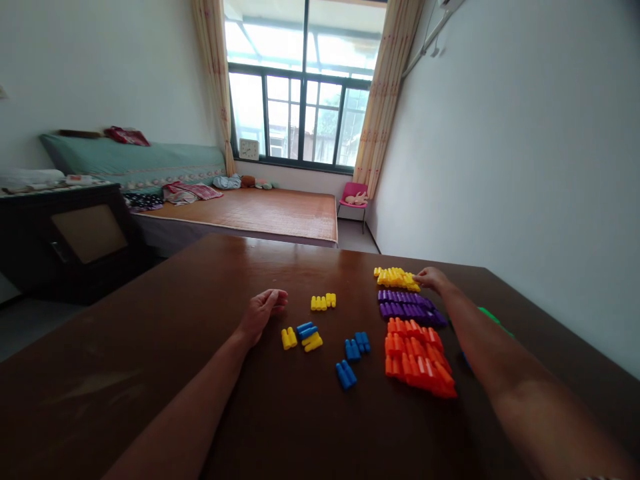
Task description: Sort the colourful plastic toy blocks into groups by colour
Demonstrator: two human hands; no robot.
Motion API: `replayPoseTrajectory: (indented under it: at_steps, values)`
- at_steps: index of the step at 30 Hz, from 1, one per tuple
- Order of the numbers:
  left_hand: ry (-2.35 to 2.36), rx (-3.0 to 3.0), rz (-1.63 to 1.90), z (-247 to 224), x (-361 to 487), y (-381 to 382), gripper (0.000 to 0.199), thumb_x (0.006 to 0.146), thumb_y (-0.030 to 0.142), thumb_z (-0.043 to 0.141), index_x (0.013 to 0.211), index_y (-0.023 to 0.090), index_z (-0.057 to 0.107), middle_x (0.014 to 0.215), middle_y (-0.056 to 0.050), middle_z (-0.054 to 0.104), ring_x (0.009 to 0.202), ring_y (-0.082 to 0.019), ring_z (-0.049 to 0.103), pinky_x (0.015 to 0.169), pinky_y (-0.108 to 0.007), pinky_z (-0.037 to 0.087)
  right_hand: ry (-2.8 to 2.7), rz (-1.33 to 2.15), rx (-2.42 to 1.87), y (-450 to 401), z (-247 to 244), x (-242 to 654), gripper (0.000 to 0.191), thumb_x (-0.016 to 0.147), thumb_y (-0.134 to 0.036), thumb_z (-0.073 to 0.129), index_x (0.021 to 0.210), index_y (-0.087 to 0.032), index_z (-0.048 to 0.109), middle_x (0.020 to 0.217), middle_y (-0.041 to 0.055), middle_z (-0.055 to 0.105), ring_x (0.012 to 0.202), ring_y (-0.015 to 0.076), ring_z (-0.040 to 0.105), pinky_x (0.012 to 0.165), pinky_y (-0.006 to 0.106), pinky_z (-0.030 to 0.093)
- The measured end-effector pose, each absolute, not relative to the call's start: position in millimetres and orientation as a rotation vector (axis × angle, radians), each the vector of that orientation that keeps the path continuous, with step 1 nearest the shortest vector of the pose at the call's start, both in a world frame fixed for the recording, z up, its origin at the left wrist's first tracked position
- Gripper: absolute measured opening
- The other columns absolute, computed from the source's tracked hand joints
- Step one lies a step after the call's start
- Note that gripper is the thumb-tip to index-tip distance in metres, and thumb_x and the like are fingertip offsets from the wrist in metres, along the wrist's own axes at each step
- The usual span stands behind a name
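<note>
Small bullet-shaped plastic blocks lie in colour groups on a dark brown table [165, 320]. At the far right, my right hand [431, 279] has its fingers closed on a yellow block at the right end of the yellow block group [397, 278]. Purple blocks [407, 305] lie in rows nearer to me, with orange blocks [415, 353] in front of them. My left hand [266, 308] rests on the table, loosely curled, fingers apart and nothing visible in it. To its right are some yellow blocks [323, 303]. Mixed yellow and blue blocks [307, 331] and separate blue blocks [353, 349] lie closer.
Green blocks [493, 317] are partly hidden behind my right forearm. Beyond the table stand a bed [270, 210] with clothes on it, a dark cabinet [75, 233] at left and a pink chair [353, 193]. A white wall [525, 147] runs along the right.
</note>
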State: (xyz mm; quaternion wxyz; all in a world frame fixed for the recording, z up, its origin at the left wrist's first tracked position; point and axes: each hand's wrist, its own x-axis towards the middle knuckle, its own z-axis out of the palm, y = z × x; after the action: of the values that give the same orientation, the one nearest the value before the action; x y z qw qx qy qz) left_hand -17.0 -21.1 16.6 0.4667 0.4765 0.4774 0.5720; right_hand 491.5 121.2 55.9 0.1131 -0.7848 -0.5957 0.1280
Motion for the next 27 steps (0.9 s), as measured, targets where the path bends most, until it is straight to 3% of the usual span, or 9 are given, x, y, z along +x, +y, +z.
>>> replayPoseTrajectory:
  at_steps: [3, 7, 12, 17, 19, 24, 27]
  values:
    - [1.158, 1.173, 1.409, 16, -17, -21, 0.048, 0.071, 0.059, 0.066, 0.087, 0.013, 0.069, 0.09, -0.009, 0.069, 0.083, -0.02, 0.063, 0.073, -0.032, 0.052, -1.775, 0.264, -2.332, 120, 61, 483, 0.032, 0.077, -0.043, 0.063, 0.077, -0.013, 0.073, 0.075, 0.0135, 0.071, 0.072, 0.0223, 0.066, 0.063, 0.029, 0.046]
    - [1.157, 1.168, 1.41, 16, -16, -21, 0.049, 0.068, 0.061, 0.067, 0.084, 0.014, 0.069, 0.087, -0.008, 0.069, 0.08, -0.02, 0.063, 0.072, -0.032, 0.052, -1.883, -0.061, -2.195, 110, 80, 444, 0.031, 0.088, -0.037, 0.05, 0.093, -0.015, 0.071, 0.092, 0.0139, 0.071, 0.083, 0.0223, 0.065, 0.072, 0.03, 0.046]
    - [1.145, 1.172, 1.415, 18, -15, -22, 0.049, 0.068, 0.061, 0.067, 0.083, 0.014, 0.069, 0.085, -0.008, 0.069, 0.08, -0.019, 0.063, 0.071, -0.032, 0.051, -2.499, 0.24, -1.395, 76, 93, 333, 0.024, 0.086, -0.03, 0.053, 0.103, -0.022, 0.07, 0.099, 0.0045, 0.071, 0.085, 0.0163, 0.064, 0.079, 0.025, 0.046]
    - [1.131, 1.174, 1.418, 18, -14, -23, 0.05, 0.067, 0.062, 0.067, 0.081, 0.014, 0.069, 0.083, -0.008, 0.068, 0.078, -0.019, 0.062, 0.07, -0.032, 0.051, -2.86, 0.275, -0.968, 57, 76, 253, 0.037, 0.083, -0.01, 0.051, 0.114, -0.023, 0.066, 0.12, 0.0044, 0.066, 0.106, 0.0197, 0.058, 0.096, 0.034, 0.041]
    - [1.12, 1.18, 1.42, 18, -14, -24, 0.05, 0.067, 0.061, 0.067, 0.081, 0.014, 0.069, 0.084, -0.008, 0.067, 0.077, -0.019, 0.062, 0.069, -0.031, 0.05, -2.927, 0.275, -0.974, 59, 70, 244, 0.037, 0.081, -0.009, 0.054, 0.114, -0.022, 0.066, 0.119, 0.006, 0.066, 0.106, 0.0212, 0.057, 0.095, 0.035, 0.042]
    - [1.122, 1.201, 1.407, 18, -14, -23, 0.05, 0.068, 0.061, 0.066, 0.082, 0.014, 0.069, 0.082, -0.007, 0.067, 0.077, -0.018, 0.062, 0.069, -0.031, 0.05, -2.921, 0.319, -1.127, 62, 64, 252, 0.03, 0.077, -0.01, 0.059, 0.105, -0.017, 0.07, 0.099, 0.0071, 0.069, 0.085, 0.0164, 0.063, 0.076, 0.025, 0.047]
    - [1.129, 1.207, 1.411, 17, -15, -22, 0.05, 0.068, 0.061, 0.066, 0.082, 0.013, 0.069, 0.084, -0.008, 0.068, 0.078, -0.019, 0.062, 0.069, -0.032, 0.051, -2.857, 0.357, -1.216, 55, 64, 262, 0.025, 0.079, -0.014, 0.057, 0.1, -0.018, 0.071, 0.1, 0.0063, 0.069, 0.086, 0.016, 0.064, 0.075, 0.023, 0.047]
